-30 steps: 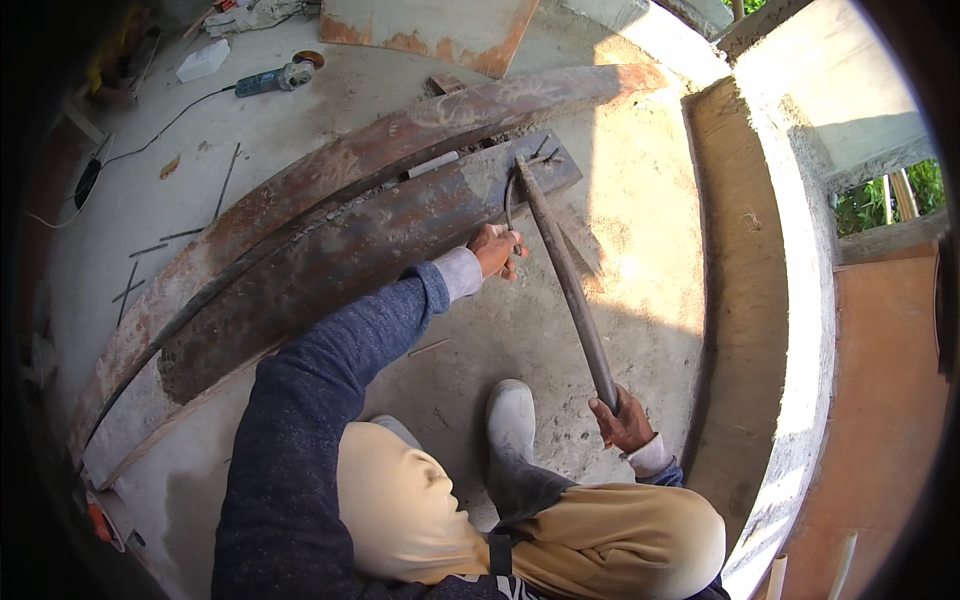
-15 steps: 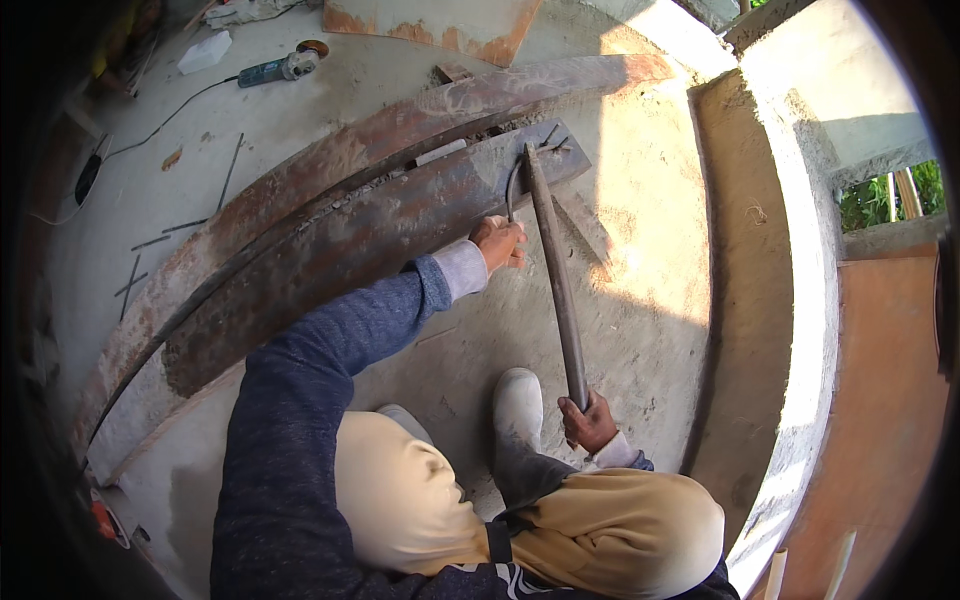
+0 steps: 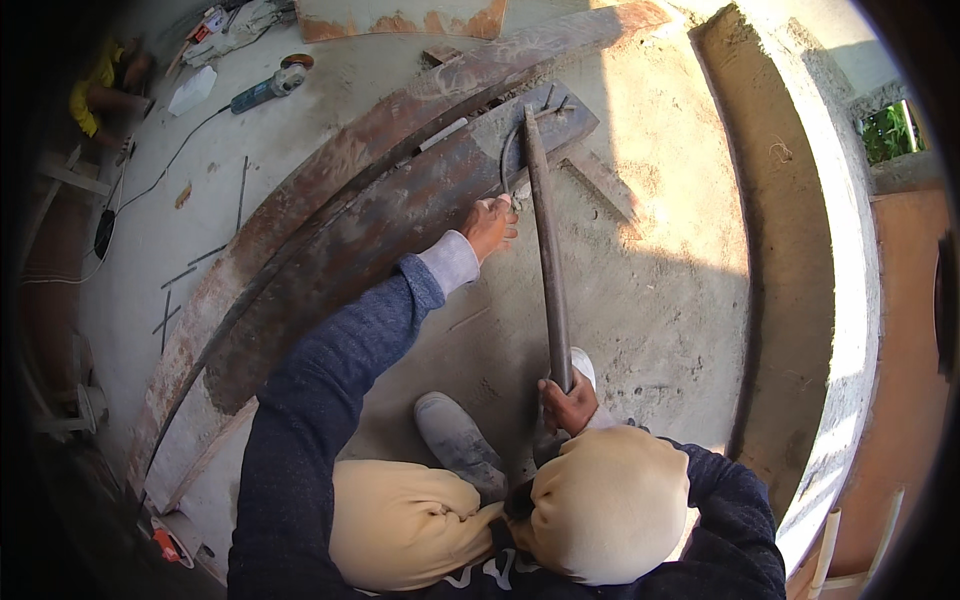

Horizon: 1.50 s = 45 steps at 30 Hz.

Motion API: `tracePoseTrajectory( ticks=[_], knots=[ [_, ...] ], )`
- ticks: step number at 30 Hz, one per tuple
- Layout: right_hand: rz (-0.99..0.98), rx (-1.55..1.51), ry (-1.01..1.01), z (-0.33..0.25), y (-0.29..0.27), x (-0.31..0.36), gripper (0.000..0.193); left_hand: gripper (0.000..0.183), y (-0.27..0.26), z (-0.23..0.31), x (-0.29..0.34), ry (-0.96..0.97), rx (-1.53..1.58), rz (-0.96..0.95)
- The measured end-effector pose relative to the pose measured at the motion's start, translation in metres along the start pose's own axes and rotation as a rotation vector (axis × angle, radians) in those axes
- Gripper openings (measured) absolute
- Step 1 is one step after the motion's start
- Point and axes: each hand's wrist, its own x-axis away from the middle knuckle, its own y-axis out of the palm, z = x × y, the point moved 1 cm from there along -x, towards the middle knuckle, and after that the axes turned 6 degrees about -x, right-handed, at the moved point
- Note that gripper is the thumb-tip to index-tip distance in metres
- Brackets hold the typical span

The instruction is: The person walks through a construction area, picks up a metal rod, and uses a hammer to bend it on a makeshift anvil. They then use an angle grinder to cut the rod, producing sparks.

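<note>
My right hand [image 3: 568,403] is closed around the lower end of a long metal bar [image 3: 549,260], just above my right knee. The bar's far tip meets a curved steel rod [image 3: 506,150] close to several upright pins [image 3: 550,100] on the end of a dark, stained beam [image 3: 380,205]. Over the beam's near edge, my left hand [image 3: 488,227] has its thumb and fingers at the rod's near end and appears to pinch it. The fingers partly hide that contact.
Behind the beam curves a long rusty board [image 3: 400,110]. A corded angle grinder [image 3: 272,85] lies at the far left, near loose steel rod pieces [image 3: 242,195]. At far left is another person in yellow [image 3: 90,95]. A low concrete wall [image 3: 850,300] runs along the right.
The steel rod is more curved, and its near end sits slightly left. The bar's lower end and my right hand have shifted left. My feet and knees have moved, and the view has shifted.
</note>
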Motion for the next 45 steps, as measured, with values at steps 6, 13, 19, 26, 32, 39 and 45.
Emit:
tracePoseTrajectory(
  ticks=[6, 13, 19, 26, 32, 39, 45],
  knots=[
    [0.114, 0.043, -0.132, 0.047, 0.027, -0.024, 0.027, 0.066, -0.013, 0.021, 0.011, -0.006, -0.167, 0.049],
    [-0.090, 0.033, -0.052, 0.020, 0.012, -0.019, 0.024, 0.040, -0.010, 0.048, -0.010, 0.233, -1.093, 0.455],
    [-0.188, -0.028, -0.019, -0.016, -0.018, -0.001, 0.022, 0.035, -0.001, 0.049, -0.039, 0.225, -1.214, 0.485],
    [-0.116, -0.004, -0.016, -0.035, -0.060, 0.004, 0.019, 0.024, 0.005, 0.033, -0.045, 0.355, -1.115, 0.588],
    [-0.142, 0.122, 0.031, -0.085, -0.143, 0.012, 0.018, 0.022, 0.029, 0.045, -0.060, 0.431, -1.070, 0.563],
    [-0.177, 0.295, 0.131, -0.134, -0.184, 0.005, 0.018, 0.018, 0.035, 0.066, -0.082, 0.487, -1.042, 0.602],
    [-0.167, 0.356, 0.212, -0.156, -0.200, -0.013, 0.027, 0.019, 0.019, 0.072, -0.079, 0.459, -1.059, 0.600]
  ],
)
